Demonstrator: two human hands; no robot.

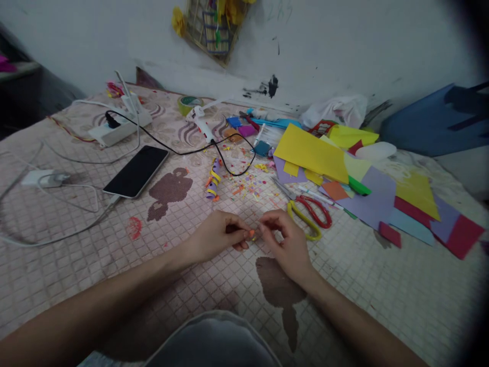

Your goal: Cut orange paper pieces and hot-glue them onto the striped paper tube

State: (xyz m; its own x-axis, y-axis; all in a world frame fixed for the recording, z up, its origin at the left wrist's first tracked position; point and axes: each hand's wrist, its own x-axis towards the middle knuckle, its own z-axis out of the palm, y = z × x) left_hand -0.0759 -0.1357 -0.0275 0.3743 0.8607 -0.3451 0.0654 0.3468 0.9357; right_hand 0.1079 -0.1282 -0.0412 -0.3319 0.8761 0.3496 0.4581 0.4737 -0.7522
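Observation:
Between the thumb and fingers of my left hand (223, 235) is a small orange paper piece (251, 233), pinched at its edge. My right hand (286, 242) is close beside it, thumb and fingertips nearly together; whether anything is between them is too small to make out. Just beyond my hands lies a purple paper roll (212, 187) wound with yellow strips and dotted dark. Tiny paper scraps (250, 186) in several colours are scattered there. Scissors (305, 209) with one red and one yellow handle rest right of my right hand.
Coloured paper sheets (376, 196) spread over the right side. A white glue gun (201, 125) with a black cord lies at the back near green tape (190, 104). On the left are a phone (136, 172), a charger (42, 178) and a power strip (120, 127) with cables.

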